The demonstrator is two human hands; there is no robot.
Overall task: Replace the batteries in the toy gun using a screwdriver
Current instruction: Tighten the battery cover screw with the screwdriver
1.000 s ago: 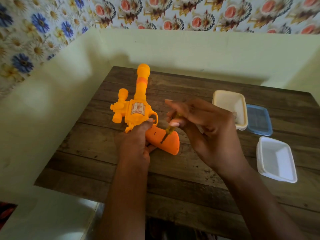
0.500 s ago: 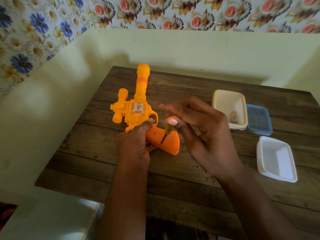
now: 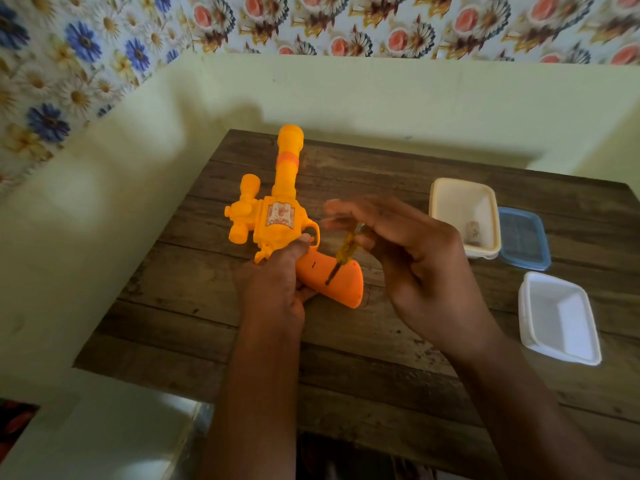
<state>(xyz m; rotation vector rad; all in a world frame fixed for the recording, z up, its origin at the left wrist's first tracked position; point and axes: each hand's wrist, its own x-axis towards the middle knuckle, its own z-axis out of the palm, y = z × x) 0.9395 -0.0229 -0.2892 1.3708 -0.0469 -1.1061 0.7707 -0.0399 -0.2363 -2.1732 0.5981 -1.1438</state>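
A yellow-and-orange plastic toy gun (image 3: 277,220) lies on the left half of a dark wooden tabletop (image 3: 381,375), barrel toward the far edge and orange grip toward the near one. The left hand (image 3: 273,285) curls round the toy gun where body meets grip, hiding that part. A thin screwdriver (image 3: 341,258) with a yellowish handle stands tilted, tip on the grip. The right hand (image 3: 408,258) is at its upper end, fingers (image 3: 349,207) blurred; whether they pinch the handle cannot be told. Toward the right edge sit a cream plastic tub (image 3: 433,202) holding a small object (image 3: 472,230) too indistinct to identify, a blue lid (image 3: 523,237) and a white plastic tub (image 3: 526,306).
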